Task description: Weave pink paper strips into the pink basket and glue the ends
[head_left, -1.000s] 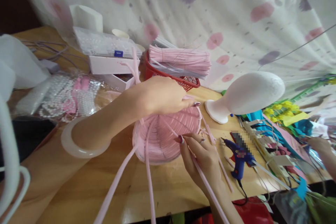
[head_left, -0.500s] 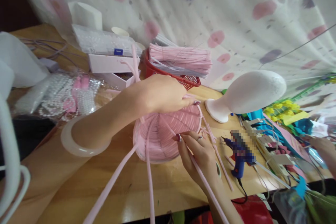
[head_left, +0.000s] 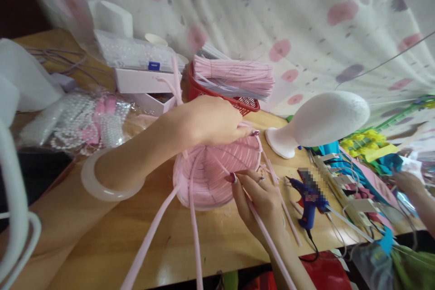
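Note:
A round pink woven basket [head_left: 220, 186], which looks made of pipe cleaners, lies tilted on the table with its hollow inside toward me. My left hand [head_left: 210, 120] reaches across its upper edge and is closed on the rim; the thumbnail shows at the right end, most other fingers are hidden. Pinched between thumb and fingertips of my right hand [head_left: 258, 197] is a long pink strand [head_left: 267, 235] that runs from inside the basket down past my wrist. Two more strands [head_left: 194, 244] hang from the rim toward the front edge.
A blue glue gun [head_left: 307, 204] lies to the right, near a white foam head [head_left: 329, 120] and a power strip [head_left: 343, 204]. Behind stands a red basket [head_left: 249, 105] of pink pipe cleaners. Bagged beads [head_left: 91, 122] lie left. Another person's hand [head_left: 411, 188] shows far right.
My right hand has shifted very slightly to the right, still pinching the strand. The left hand keeps its hold. At far right the other person's hand has moved a little up and left.

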Tool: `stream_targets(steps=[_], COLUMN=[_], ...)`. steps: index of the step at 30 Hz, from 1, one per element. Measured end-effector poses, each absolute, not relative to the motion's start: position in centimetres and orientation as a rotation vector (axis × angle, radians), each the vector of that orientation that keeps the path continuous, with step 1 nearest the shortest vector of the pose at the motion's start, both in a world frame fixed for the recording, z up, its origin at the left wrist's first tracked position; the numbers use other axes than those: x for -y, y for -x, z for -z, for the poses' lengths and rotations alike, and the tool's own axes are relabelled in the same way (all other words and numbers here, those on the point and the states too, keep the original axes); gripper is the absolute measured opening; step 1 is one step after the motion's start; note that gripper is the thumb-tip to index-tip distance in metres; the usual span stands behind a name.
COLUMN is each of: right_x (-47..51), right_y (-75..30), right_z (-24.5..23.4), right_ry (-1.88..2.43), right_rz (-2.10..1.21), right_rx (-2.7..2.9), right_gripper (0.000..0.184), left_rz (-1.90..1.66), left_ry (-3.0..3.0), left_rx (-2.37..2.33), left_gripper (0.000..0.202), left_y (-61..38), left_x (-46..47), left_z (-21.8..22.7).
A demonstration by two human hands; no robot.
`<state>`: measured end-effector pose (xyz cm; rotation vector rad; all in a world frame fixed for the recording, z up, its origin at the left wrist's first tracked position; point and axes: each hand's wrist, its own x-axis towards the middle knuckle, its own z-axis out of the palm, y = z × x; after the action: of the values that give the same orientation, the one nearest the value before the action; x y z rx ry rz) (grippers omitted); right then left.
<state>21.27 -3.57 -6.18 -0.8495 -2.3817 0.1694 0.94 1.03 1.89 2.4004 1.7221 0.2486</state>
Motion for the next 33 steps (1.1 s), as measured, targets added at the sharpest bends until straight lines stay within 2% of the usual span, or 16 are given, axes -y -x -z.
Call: stream_targets(steps=[33], right_x=[3.33], right_y=[-20.88], right_z=[6.47], right_ry=[0.842], right_rz=[-0.251], right_rx=[2.421], right_gripper=[0.023], left_rz=[-0.267], left_ry=[-2.414], left_rx=[-1.7], left_gripper=[0.058], left_y=[-0.76], left_x=[-1.07], left_z=[-1.84])
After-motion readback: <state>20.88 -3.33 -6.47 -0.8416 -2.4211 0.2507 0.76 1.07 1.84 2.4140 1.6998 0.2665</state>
